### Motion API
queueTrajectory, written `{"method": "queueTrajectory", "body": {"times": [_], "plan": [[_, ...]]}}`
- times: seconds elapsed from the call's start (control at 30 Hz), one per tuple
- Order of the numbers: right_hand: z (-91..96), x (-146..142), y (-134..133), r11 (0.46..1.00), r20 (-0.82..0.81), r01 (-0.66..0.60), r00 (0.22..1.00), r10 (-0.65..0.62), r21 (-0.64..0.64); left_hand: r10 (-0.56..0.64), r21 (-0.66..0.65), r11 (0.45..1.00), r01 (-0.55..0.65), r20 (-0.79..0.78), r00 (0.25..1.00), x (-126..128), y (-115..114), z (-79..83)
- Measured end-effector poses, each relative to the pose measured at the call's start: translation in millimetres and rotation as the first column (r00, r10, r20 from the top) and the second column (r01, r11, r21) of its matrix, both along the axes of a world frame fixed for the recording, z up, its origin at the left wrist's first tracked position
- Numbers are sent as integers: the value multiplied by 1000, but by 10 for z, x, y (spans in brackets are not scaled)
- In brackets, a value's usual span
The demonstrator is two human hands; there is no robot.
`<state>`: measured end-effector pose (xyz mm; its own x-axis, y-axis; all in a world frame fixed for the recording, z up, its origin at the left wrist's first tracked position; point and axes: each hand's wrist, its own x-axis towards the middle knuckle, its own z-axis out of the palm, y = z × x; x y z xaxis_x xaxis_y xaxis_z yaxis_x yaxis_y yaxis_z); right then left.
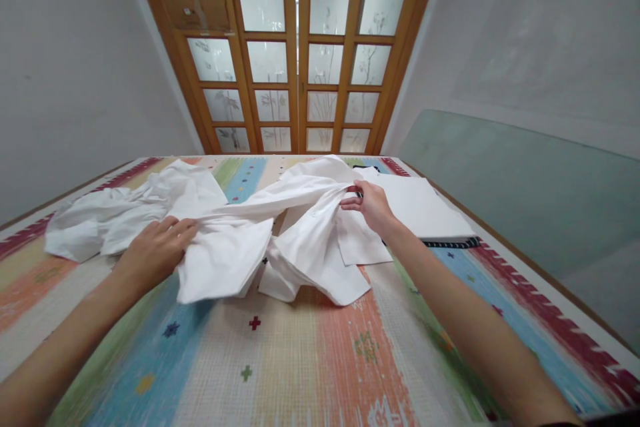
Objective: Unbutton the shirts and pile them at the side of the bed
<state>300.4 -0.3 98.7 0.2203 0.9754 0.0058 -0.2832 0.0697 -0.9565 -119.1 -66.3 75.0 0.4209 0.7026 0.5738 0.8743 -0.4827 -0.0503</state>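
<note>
While left hand (pixel 159 244) seemingly grips and right hand (pixel 371 205) pinches it, white cloth (pixel 305 197) stretches between them.

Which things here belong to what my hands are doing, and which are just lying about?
Part of it:
wrinkled white cloth in your left hand and right hand
probably crumpled white cloth heap
probably flat white rectangular stack

Seemingly just around:
striped multicoloured cloth underneath
brown wooden doors with glass panes
pale green rounded panel
</note>
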Motion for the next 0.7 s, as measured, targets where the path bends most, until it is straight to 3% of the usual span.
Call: {"method": "queueTrajectory", "body": {"times": [0.1, 0.2, 0.3, 0.43, 0.57, 0.7], "plan": [[-35, -66, -60, 996, 83, -78, 994, 75, 31, -36, -77, 997, 24, -170, 985, -152, 108, 6], [-62, -149, -121, 987, 170, -141, 977, 127, 74, -93, -2, 996, 93, -59, 994, -20, 139, 161], [-89, -234, -179, 972, 220, -215, 957, 191, 92, -139, 85, 988, 129, 121, 983, 425, 52, 380], [-137, -348, -266, 931, 256, -354, 911, 322, 90, -333, 26, 942, 333, 172, 927, 1202, -43, 543], [-190, -424, -365, 871, 350, -478, 840, 414, 115, -510, -41, 852, 523, 167, 844, 1736, 107, 477], [-247, -403, -447, 861, 439, -498, 801, 408, 108, -563, -173, 791, 587, 173, 808, 1876, 368, 253]]}}
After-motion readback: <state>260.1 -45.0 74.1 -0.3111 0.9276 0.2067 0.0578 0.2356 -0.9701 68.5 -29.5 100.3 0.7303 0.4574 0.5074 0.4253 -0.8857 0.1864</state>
